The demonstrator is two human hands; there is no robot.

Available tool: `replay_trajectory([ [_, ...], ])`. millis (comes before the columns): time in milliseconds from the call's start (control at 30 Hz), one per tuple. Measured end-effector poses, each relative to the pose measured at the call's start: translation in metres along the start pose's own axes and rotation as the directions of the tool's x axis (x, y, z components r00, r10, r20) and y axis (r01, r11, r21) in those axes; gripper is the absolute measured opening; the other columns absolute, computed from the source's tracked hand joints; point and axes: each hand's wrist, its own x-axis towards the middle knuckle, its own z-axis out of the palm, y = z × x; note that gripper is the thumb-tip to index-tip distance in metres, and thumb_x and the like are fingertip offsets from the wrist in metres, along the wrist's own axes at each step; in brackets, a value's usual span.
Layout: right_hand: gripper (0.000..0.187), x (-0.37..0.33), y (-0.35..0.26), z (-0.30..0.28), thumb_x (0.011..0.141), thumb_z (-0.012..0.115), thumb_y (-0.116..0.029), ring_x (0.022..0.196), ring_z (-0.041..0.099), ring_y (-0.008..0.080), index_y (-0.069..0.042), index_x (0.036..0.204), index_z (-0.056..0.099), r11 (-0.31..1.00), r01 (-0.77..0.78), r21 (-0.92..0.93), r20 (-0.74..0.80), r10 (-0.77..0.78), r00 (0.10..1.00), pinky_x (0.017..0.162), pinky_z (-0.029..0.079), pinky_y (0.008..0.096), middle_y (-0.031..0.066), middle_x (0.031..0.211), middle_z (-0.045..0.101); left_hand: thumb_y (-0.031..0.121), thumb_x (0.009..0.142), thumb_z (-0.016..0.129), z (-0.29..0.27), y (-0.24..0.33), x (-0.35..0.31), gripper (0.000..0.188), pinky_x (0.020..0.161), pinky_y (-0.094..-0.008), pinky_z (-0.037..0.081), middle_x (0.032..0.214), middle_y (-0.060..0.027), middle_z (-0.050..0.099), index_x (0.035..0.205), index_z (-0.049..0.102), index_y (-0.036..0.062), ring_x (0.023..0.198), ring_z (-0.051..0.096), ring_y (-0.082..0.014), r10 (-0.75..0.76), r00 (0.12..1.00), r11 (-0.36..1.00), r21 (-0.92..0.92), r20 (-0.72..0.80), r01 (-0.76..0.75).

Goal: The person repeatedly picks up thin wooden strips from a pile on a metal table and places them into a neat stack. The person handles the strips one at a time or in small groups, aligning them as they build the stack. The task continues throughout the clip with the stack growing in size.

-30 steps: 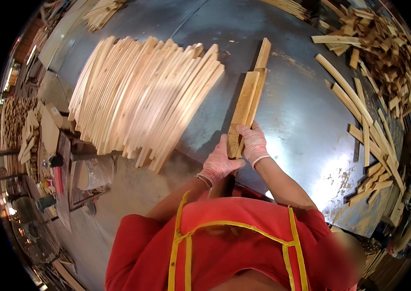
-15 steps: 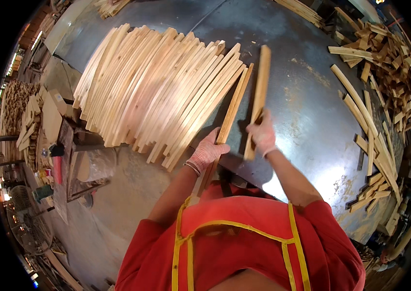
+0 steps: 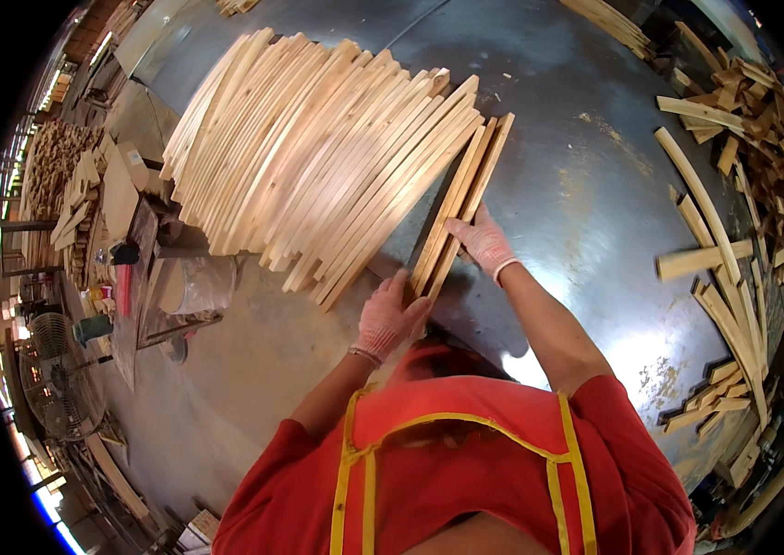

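Two long, narrow wooden strips lie side by side in front of me, a left strip (image 3: 448,206) and a right strip (image 3: 486,171). My right hand (image 3: 486,244), in a pale knitted glove, is closed on them from the right, its fingers reaching over the right strip. At their near ends is my gloved left hand (image 3: 386,320), fingers and thumb spread apart and touching the ends. Left of the pair, a wide row of similar wooden strips (image 3: 318,162) lies closely packed, its ends uneven. A narrow dark gap separates that row from the pair.
All this rests on a grey metal table (image 3: 568,268). Loose offcuts (image 3: 725,314) and a heap of short wood pieces (image 3: 771,148) occupy the right side. At the left are a wooden stand (image 3: 142,268), stacked wood (image 3: 64,166) and a fan (image 3: 61,375).
The strip in my right hand has come left and down beside the other one. My left hand has loosened and slid to the near ends. A blurred short piece now crosses the offcuts.
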Motion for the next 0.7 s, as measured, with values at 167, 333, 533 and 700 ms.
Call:
replay_trajectory([
  [167, 0.060, 0.001, 0.009, -0.003, 0.104, 0.071, -0.022, 0.080, 0.060, 0.0150, -0.009, 0.155, 0.044, 0.982, 0.012, 0.191, 0.057, -0.024, 0.998, 0.063, 0.052, 0.0318, 0.0072, 0.112, 0.070, 0.043, 0.089, 0.080, -0.009, -0.013, -0.030, 0.086, 0.103, -0.0450, 0.054, 0.142, -0.0219, 0.062, 0.159, 0.044, 0.0070, 0.121, 0.066, -0.0414, -0.148, 0.929, 0.888, -0.369, 0.339, 0.276],
  [333, 0.049, -0.001, -0.006, 0.015, 0.106, 0.066, -0.018, 0.070, 0.061, 0.0152, 0.002, 0.148, 0.048, 0.993, -0.018, 0.118, 0.023, 0.016, 1.000, 0.055, 0.049, 0.0313, 0.0079, 0.097, 0.067, 0.033, 0.087, 0.081, -0.013, -0.050, -0.021, 0.073, 0.099, -0.0474, 0.056, 0.143, -0.0174, 0.062, 0.149, 0.053, 0.0095, 0.119, 0.067, -0.0415, -0.089, 0.955, 0.971, -0.188, 0.284, 0.146],
  [533, 0.060, 0.032, -0.014, 0.062, 0.103, 0.063, -0.008, 0.071, 0.062, 0.0171, 0.001, 0.157, 0.039, 0.973, 0.029, 0.228, -0.090, -0.008, 0.996, 0.057, 0.051, 0.0311, 0.0117, 0.098, 0.067, 0.029, 0.088, 0.076, -0.077, -0.019, -0.008, 0.053, 0.101, -0.0535, 0.050, 0.146, -0.0125, 0.059, 0.136, 0.061, 0.0131, 0.120, 0.064, -0.0393, 0.247, 0.957, 0.934, 0.298, -0.152, -0.194],
  [700, 0.054, 0.033, -0.011, 0.032, 0.097, 0.065, -0.017, 0.088, 0.072, 0.0302, -0.002, 0.148, 0.053, 0.988, 0.103, -0.112, -0.120, -0.116, 0.986, 0.074, 0.057, 0.0405, 0.0168, 0.097, 0.072, 0.024, 0.088, 0.074, -0.064, -0.024, 0.027, 0.050, 0.106, -0.0528, 0.047, 0.141, -0.0111, 0.058, 0.134, 0.063, 0.0111, 0.126, 0.059, -0.0371, 0.336, 0.926, 0.904, 0.334, -0.171, -0.266],
])
